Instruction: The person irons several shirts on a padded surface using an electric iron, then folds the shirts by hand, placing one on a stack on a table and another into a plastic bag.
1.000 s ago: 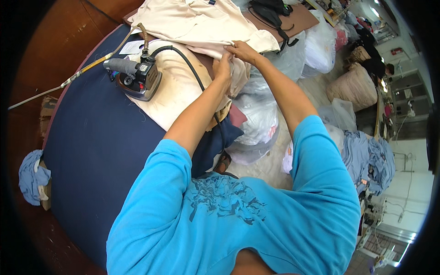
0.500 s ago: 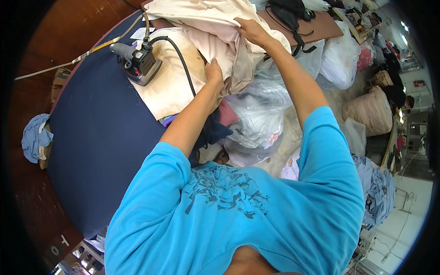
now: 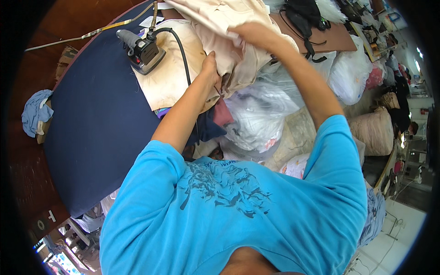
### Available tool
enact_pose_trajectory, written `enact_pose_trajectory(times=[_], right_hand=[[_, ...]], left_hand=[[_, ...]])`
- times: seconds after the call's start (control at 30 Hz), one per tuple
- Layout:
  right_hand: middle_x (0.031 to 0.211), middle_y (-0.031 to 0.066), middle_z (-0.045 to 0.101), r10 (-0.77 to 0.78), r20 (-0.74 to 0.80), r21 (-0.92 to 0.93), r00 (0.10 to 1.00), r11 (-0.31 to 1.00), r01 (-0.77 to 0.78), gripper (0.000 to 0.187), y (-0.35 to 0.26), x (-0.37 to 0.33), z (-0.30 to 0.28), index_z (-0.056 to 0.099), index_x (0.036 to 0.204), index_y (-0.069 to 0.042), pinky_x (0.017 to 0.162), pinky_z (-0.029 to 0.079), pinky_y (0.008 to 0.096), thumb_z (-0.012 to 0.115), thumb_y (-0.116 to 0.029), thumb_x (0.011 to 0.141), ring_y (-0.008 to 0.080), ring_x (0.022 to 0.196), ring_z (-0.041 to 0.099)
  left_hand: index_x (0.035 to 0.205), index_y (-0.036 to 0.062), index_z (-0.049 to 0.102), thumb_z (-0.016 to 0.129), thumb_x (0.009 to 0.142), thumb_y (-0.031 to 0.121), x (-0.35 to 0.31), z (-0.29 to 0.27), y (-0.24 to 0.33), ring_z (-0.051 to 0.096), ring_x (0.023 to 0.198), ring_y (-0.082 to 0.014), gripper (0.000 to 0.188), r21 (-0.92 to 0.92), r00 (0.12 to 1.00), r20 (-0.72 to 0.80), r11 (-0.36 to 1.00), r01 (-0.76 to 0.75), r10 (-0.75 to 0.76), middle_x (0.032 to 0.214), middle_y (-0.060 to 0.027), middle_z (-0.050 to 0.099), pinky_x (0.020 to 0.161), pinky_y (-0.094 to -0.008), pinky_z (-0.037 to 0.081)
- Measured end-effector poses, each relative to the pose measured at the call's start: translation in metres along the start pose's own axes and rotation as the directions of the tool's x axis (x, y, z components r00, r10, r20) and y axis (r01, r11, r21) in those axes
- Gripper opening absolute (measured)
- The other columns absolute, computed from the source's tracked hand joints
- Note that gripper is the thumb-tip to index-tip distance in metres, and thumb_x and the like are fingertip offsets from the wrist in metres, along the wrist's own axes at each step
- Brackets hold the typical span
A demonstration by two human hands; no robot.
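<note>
Garment: pale cream (image 3: 247, 13), bunched at the far end of the counter (image 3: 98, 133), its near folds hanging between the two hands.
Right hand: blurred (image 3: 257, 35), above and to the right of the other; its fingers grasp a raised edge of the garment.
Left hand: at the garment's near folds (image 3: 210, 69), thumb up; the rest of its fingers are hidden, so whether they grip cannot be told.
Iron: grey-handled (image 3: 145, 55), unheld, at the left edge of a stained cream pad (image 3: 161, 89).
Cord: black (image 3: 184, 59), looping from the iron over the pad, then passing behind the left forearm.
Counter: navy-covered, curving along the left.
Beyond the garment: a brown board (image 3: 339, 37) with a black bag (image 3: 305, 16) on it.
Right of the pad: maroon cloth (image 3: 223, 112), then clear plastic bags (image 3: 256, 114).
Far left: a crumpled blue cloth (image 3: 35, 112) beside the counter.
</note>
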State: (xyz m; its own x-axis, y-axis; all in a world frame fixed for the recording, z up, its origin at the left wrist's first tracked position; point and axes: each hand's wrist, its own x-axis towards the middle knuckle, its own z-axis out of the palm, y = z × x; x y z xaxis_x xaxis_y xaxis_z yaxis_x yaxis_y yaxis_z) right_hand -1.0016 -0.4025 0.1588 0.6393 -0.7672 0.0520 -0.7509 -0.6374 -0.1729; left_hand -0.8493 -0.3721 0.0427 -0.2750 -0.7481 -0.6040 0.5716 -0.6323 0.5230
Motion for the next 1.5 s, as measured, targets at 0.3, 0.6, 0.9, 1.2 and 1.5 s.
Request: enact_pose_trajectory(times=[0.3, 0.6, 0.9, 1.2, 1.5], right_hand=[[0.103, 0.0133, 0.058, -0.007, -0.345, -0.036, 0.939, 0.999, -0.006, 0.043, -0.061, -0.034, 0.1, 0.059, 0.103, -0.009, 0.082, 0.043, 0.0387, 0.069, -0.021, 0.063, 0.0302, 0.094, 0.056], [0.092, 0.0135, 0.065, 0.473, -0.455, 0.602, 0.754, 0.788, -0.131, 0.024, -0.017, -0.021, 0.084, 0.06, 0.1, -0.005, 0.073, 0.047, 0.0336, 0.054, -0.002, 0.077, 0.0288, 0.087, 0.062], [0.091, -0.002, 0.059, 0.726, -0.357, 0.907, 0.588, 0.42, 0.033, 0.018, 0.01, -0.042, 0.055, 0.058, 0.103, -0.004, 0.076, 0.041, 0.0237, 0.049, -0.003, 0.087, 0.0091, 0.082, 0.051], [0.105, 0.004, 0.057, 0.806, -0.441, 0.894, 0.394, 0.358, 0.268, 0.025, 0.011, -0.011, 0.022, 0.053, 0.114, -0.001, 0.084, 0.039, 0.0242, 0.048, -0.009, 0.091, 0.012, 0.095, 0.052], [0.097, 0.0065, 0.059, 0.612, -0.79, 0.598, -0.036, 0.781, 0.18, 0.018, 0.03, -0.021, -0.105, 0.054, 0.103, -0.002, 0.079, 0.044, 0.0293, 0.049, -0.01, 0.088, 0.0163, 0.088, 0.056]], left_hand=[[0.117, 0.0024, 0.044, 0.033, 0.093, 0.034, 0.018, -0.023, 0.001, 0.057, 0.099, -0.0285, 0.041, 0.102, 0.999, -0.004, 0.994, -0.038, 0.039, 0.107, -0.0161, 0.055, 0.08, -0.0458, 0.051], [0.114, 0.0094, 0.049, 0.047, 0.085, 0.033, 0.029, 0.027, 0.041, 0.057, 0.093, -0.021, 0.037, 0.201, 0.983, -0.158, 0.977, -0.064, 0.097, 0.106, -0.0067, 0.059, 0.096, -0.0427, 0.027], [0.119, -0.0035, 0.045, 0.054, 0.078, 0.003, 0.13, 0.089, 0.127, 0.059, 0.097, -0.0308, 0.042, -0.234, 0.885, -0.443, 0.934, -0.269, 0.144, 0.114, -0.0196, 0.054, 0.081, -0.0376, 0.053], [0.123, -0.0006, 0.039, 0.054, 0.076, 0.0, 0.177, 0.082, 0.192, 0.056, 0.103, -0.0352, 0.049, -0.352, 0.939, -0.311, 0.901, -0.255, 0.145, 0.122, -0.0192, 0.047, 0.082, -0.0479, 0.052], [0.104, -0.0011, 0.048, 0.047, 0.086, 0.013, 0.114, 0.165, 0.221, 0.06, 0.091, -0.0308, 0.022, -0.459, 0.96, 0.229, 0.887, -0.036, 0.158, 0.097, -0.0149, 0.059, 0.081, -0.0495, 0.052]])
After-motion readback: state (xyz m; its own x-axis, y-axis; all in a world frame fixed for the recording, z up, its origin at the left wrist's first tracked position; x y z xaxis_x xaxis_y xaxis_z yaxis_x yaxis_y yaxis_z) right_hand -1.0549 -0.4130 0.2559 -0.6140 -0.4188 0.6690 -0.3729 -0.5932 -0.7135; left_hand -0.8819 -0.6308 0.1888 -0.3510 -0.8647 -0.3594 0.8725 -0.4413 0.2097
